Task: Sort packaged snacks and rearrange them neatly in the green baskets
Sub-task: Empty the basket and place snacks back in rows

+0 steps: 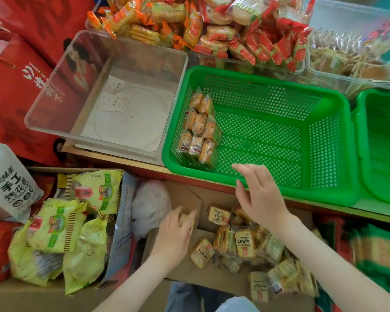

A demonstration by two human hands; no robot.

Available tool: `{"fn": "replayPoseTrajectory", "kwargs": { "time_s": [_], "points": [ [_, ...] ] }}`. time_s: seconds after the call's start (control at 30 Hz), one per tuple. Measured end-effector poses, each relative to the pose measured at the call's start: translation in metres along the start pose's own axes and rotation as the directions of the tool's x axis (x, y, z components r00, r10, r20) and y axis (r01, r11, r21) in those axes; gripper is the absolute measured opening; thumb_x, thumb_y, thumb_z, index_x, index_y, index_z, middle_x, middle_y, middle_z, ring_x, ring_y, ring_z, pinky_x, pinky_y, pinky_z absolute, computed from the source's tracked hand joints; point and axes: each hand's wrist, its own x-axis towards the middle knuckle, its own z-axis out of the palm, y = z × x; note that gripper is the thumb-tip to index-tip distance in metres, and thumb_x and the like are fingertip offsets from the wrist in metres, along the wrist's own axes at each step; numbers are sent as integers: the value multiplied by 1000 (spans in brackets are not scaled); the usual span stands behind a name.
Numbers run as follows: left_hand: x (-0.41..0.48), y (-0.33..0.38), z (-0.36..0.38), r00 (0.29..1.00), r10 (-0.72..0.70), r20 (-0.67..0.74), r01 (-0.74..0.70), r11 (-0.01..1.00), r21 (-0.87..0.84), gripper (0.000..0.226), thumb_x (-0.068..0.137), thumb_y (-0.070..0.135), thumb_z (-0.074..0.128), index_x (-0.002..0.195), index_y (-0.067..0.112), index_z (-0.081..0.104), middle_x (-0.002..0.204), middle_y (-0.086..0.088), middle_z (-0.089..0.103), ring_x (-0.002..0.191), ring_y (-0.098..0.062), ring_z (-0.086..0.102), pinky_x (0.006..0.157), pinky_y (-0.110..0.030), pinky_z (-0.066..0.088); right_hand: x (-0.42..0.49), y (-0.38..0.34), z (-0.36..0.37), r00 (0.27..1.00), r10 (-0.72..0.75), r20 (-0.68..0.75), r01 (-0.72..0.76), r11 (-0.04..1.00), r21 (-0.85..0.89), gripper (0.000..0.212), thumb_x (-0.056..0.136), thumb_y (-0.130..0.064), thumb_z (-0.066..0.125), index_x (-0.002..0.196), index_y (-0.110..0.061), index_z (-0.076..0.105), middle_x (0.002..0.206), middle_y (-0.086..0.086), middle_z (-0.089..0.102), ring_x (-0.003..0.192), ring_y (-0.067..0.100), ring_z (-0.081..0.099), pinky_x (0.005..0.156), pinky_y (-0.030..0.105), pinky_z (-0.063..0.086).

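Note:
A green basket (324, 154) stands on the table edge, with several small yellow cracker packets (199, 129) stacked in rows against its left wall. Below it, a cardboard box (185, 269) holds a loose pile of the same cracker packets (243, 242). My left hand (173, 237) reaches into the box and grips one packet (186, 219) at its fingertips. My right hand (260, 197) hovers with loose, spread fingers over the basket's front rim, holding nothing.
A second green basket (383, 143) sits at the right. A clear plastic bin (113, 93) stands left of the first basket. Bins of orange and red snack packs (212, 30) line the back. Yellow snack bags (61, 230) fill a box at lower left.

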Motion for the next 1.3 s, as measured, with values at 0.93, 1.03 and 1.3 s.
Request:
{"fn": "replayPoseTrajectory", "kwargs": {
  "time_s": [0.93, 1.03, 1.3],
  "points": [
    [-29, 47, -36, 931, -308, 198, 361, 680, -638, 72, 87, 16, 66, 148, 26, 29, 146, 4, 39, 132, -8, 37, 110, -29, 32, -136, -32, 9, 899, 221, 379, -115, 952, -283, 95, 54, -19, 89, 136, -8, 41, 128, 12, 51, 115, 30, 47, 91, 43, 51],
    [-22, 64, -70, 924, -266, 275, 374, 474, -798, 69, 89, 12, 66, 143, 33, 28, 140, 5, 44, 121, -3, 48, 96, -18, 42, -116, -47, -12, 940, 229, 253, -227, 973, -40, 93, 64, -16, 85, 140, -16, 33, 138, 4, 35, 122, 23, 36, 99, 44, 41],
    [8, 92, -124, 968, -82, 237, 250, 374, -893, 90, 77, 31, 80, 149, 23, 27, 139, 7, 51, 124, -2, 51, 104, -28, 44, -61, -66, -60, 881, 184, 435, -401, 779, 481, 103, 87, -13, 64, 143, -56, -11, 147, -36, -21, 145, 10, -2, 112, 42, 34]
  ]
}}
